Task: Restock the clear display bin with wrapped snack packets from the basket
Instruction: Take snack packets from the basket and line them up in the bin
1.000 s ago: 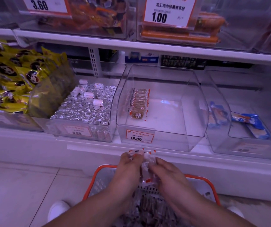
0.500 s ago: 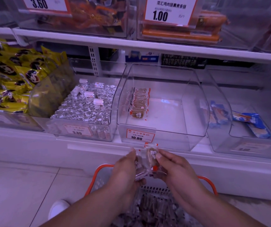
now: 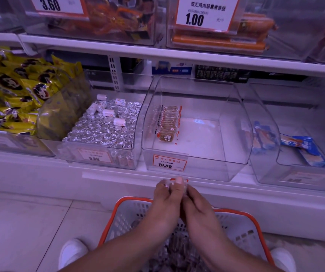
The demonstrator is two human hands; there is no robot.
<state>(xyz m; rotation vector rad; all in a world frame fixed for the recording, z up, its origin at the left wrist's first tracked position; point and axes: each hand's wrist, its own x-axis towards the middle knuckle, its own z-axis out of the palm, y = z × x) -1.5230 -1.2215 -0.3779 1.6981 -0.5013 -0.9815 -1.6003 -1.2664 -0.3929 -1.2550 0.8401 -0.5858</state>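
Note:
The clear display bin (image 3: pixel 234 118) sits on the lower shelf, centre, with a 10.80 price tag on its front. A single upright row of wrapped snack packets (image 3: pixel 168 124) stands along its left side. Below it, my left hand (image 3: pixel 166 199) and my right hand (image 3: pixel 197 205) are pressed together over the basket (image 3: pixel 126 211), both gripping a small bunch of clear, red-edged wrapped packets (image 3: pixel 174 181) just under the bin's front edge. Only the packets' tips show above my fingers. More packets lie in the basket, partly hidden by my forearms.
A bin of silver foil sweets (image 3: pixel 106 130) stands left of the clear bin, with yellow bags (image 3: pixel 14 93) further left. To the right is a bin with blue packets (image 3: pixel 303 146). An upper shelf with sausages (image 3: pixel 220 42) overhangs. My white shoes (image 3: pixel 72 252) flank the basket.
My hands have closed together around the packets, so less of the bunch shows now. They stay at about the same height below the bin's front.

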